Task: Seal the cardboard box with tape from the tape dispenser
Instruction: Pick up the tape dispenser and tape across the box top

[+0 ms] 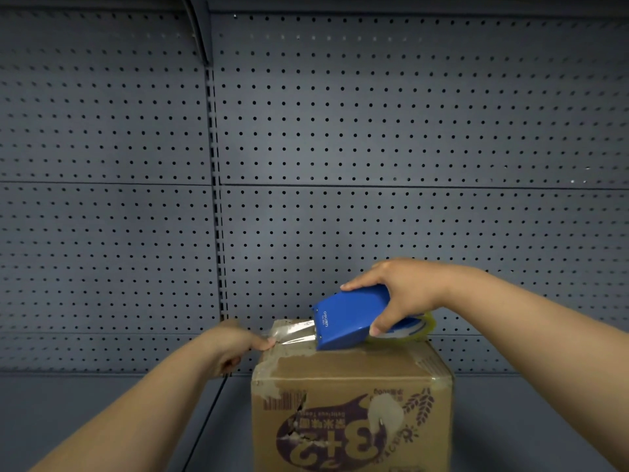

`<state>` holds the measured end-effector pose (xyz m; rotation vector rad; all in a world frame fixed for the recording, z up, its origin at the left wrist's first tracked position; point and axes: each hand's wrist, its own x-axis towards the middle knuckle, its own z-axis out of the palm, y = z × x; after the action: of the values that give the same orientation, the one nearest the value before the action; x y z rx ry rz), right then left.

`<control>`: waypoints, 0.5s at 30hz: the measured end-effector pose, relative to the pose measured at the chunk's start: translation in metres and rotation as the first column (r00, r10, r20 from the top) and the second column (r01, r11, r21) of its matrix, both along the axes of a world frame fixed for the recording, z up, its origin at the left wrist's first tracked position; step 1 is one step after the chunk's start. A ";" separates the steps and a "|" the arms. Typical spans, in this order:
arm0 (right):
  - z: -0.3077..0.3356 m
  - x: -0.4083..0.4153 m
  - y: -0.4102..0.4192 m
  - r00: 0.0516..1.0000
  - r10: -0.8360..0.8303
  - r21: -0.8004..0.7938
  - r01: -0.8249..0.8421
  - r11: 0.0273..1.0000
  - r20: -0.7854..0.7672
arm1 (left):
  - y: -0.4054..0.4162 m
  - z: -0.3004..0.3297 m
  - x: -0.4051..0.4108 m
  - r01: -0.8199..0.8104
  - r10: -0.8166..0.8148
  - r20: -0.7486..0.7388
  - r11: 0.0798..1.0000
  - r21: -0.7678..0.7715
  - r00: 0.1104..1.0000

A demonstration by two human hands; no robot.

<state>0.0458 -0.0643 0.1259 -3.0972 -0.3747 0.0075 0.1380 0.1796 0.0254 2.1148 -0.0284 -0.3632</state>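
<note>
A worn brown cardboard box (354, 403) with purple print stands at the bottom centre, its top flaps closed. My right hand (405, 294) grips a blue tape dispenser (347, 321) that rests tilted on the box top, its mouth facing left. A short stretch of clear tape (292, 332) runs from the dispenser's mouth to the box's top left edge. My left hand (235, 345) pinches or presses that tape end at the left edge with its thumb and fingertip. The tape roll (418, 327) shows behind my right hand.
A grey pegboard wall (374, 148) fills the background, split by a slotted upright (218, 233). The box stands on a grey shelf surface (102, 403) with a dark seam running down it at the left of the box.
</note>
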 end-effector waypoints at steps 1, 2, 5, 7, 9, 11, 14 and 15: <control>0.000 0.000 0.000 1.000 -0.002 0.000 0.002 1.000 0.000 | -0.001 0.002 -0.002 0.020 -0.025 0.077 0.998 0.063 0.997; 0.000 0.001 0.000 1.000 -0.004 0.002 0.004 1.000 -0.002 | -0.002 0.004 -0.005 0.024 -0.055 0.179 0.985 0.173 0.982; 0.001 0.003 0.000 1.000 -0.011 0.027 0.012 1.000 -0.018 | -0.013 0.012 -0.014 -0.084 -0.247 0.471 0.812 0.578 0.847; 0.002 0.005 0.000 0.999 -0.017 0.043 0.018 0.999 -0.033 | -0.028 0.014 -0.020 -0.115 -0.402 0.522 0.700 0.705 0.752; 0.002 0.006 0.000 0.999 -0.020 0.053 0.023 0.998 -0.046 | -0.046 0.013 -0.028 -0.033 -0.475 0.486 0.689 0.724 0.733; 0.004 0.007 0.000 0.998 -0.013 0.055 0.016 0.998 -0.055 | -0.057 0.009 -0.032 0.076 -0.503 0.420 0.704 0.707 0.755; 0.006 0.009 0.000 0.997 -0.001 0.042 0.004 0.999 -0.079 | -0.059 -0.003 -0.031 0.200 -0.518 0.334 0.728 0.656 0.788; 0.007 0.009 0.001 0.996 0.003 0.035 0.000 0.999 -0.092 | -0.058 -0.005 -0.031 0.227 -0.527 0.316 0.727 0.648 0.789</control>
<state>0.0552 -0.0636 0.1325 -3.0486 -0.3703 0.1418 0.1070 0.1214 0.0199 2.7734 -0.7714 -0.0666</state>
